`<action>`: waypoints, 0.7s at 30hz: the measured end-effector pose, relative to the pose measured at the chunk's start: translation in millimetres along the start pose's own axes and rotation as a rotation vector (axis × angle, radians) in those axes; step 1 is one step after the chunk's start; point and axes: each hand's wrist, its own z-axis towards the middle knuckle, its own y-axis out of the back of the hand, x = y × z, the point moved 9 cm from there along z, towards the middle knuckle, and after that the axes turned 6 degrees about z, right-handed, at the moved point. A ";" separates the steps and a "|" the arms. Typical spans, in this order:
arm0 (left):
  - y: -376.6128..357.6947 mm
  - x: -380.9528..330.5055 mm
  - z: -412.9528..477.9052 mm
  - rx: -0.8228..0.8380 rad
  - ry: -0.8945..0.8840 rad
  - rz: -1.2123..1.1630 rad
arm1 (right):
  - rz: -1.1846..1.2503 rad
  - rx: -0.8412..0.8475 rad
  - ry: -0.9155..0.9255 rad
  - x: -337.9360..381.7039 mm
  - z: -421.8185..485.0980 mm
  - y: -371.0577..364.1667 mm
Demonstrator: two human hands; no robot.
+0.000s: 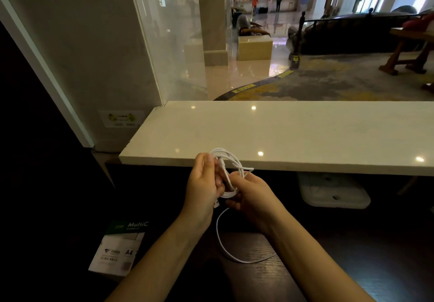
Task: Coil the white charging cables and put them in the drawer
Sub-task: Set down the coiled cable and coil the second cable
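A thin white charging cable point(225, 167) is held up in the air, just in front of the near edge of the long pale shiny stone counter point(293, 134). Its loops are gripped between both hands. The left hand point(204, 184) is closed around one side of the bundle, and the right hand point(249, 196) is closed around the other. One loose end is seen hanging down onto the dark wooden desk point(258, 276) below. A white paper pack point(117, 252) marked A4 is seen lower left.

The cable point(226, 179) was white, the counter point(293, 134) glossy cream. At seven o'clock, a paper pack point(119, 247) was white with a green band.
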 end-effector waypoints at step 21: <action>11.1 1.5 27.7 0.014 0.160 -0.608 | -1.273 0.249 0.363 -44.1 -24.2 -3.7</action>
